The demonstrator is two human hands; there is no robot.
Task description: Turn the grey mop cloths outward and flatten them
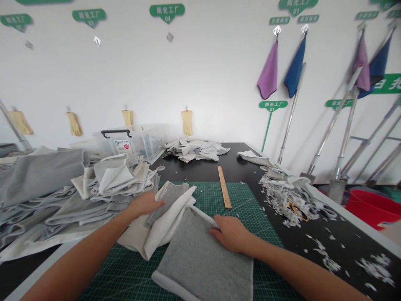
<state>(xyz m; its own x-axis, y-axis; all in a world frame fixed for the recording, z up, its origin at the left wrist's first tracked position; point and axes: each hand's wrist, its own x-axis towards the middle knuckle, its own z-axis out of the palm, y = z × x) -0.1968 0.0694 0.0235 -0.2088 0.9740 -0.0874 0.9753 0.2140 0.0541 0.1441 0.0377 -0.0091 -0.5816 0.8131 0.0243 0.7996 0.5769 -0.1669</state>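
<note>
In the head view, my right hand pinches the upper right edge of a grey cloth with a white border. This cloth hangs tilted over the green cutting mat. My left hand is closed on a folded grey-and-white cloth, thumb on top and the other fingers partly hidden. The two cloths lie side by side and meet near the middle. A wooden ruler rests on the mat beyond my right hand.
Stacked grey and white cloths fill the left side. Behind stand a clear plastic box and a white cloth pile. Scissors lie among white scraps at right, near a red bucket.
</note>
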